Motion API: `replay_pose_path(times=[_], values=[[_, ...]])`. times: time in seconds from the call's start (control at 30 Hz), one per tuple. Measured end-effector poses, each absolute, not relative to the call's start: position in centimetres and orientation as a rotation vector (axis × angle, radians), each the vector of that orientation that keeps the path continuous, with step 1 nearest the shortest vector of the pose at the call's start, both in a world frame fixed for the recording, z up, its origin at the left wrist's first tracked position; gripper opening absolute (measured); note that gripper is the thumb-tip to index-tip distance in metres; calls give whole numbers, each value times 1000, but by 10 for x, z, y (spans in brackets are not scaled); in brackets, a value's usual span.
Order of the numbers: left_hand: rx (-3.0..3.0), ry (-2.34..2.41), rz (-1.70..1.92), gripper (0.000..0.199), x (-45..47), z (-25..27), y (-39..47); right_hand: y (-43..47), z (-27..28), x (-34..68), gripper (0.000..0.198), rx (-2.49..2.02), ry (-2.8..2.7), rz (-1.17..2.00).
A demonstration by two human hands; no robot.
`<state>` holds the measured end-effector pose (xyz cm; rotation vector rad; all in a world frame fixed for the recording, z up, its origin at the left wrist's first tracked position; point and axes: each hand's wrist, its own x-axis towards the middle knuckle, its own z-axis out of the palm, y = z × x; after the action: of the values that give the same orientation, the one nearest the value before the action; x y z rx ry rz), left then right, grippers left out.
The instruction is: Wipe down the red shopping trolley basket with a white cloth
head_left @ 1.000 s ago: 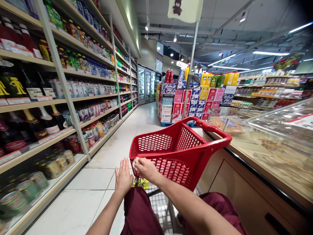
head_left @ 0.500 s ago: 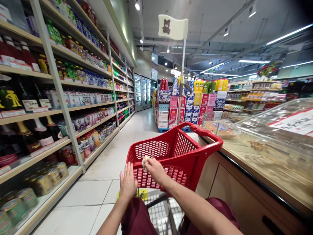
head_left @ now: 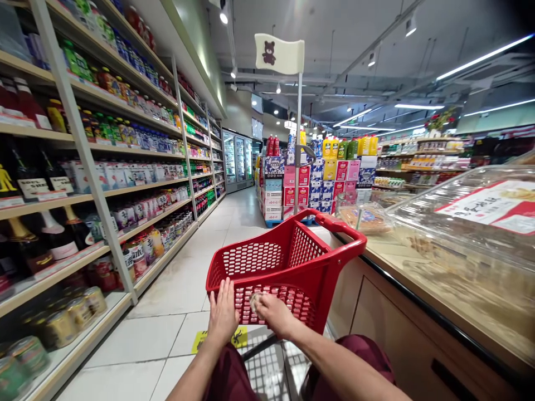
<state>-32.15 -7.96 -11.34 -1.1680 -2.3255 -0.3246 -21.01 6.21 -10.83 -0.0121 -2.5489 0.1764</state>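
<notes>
A red plastic shopping cart [head_left: 267,270] with a perforated basket stands right in front of me. My left hand [head_left: 223,314] lies with its fingers stretched against the basket's near left corner. Bunched in my right hand [head_left: 273,313] is a pale crumpled cloth [head_left: 256,302], held at the perforated near side of the basket. Most of the cloth is hidden by my fingers. A pole with a cream bear flag [head_left: 279,54] rises behind the cart.
Drink shelves [head_left: 142,192] run along the left. A wooden counter [head_left: 401,289] with clear plastic covers [head_left: 463,223] borders the right. Stacked drink cartons [head_left: 301,186] stand beyond the cart. A yellow floor sticker [head_left: 200,341] shows on the tiles [head_left: 159,340] under my left arm.
My right hand has moved down with the cloth, from the basket's upper rim to its perforated side. My left hand stays at the corner. The view has shifted slightly.
</notes>
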Motion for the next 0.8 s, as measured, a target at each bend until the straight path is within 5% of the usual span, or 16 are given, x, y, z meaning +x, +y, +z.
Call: replay_pose_path(times=[0.8], values=[[-1438,-2301,-327,71,-273,-93,-25,126,-93,-137,29,-286,-2299,-48]])
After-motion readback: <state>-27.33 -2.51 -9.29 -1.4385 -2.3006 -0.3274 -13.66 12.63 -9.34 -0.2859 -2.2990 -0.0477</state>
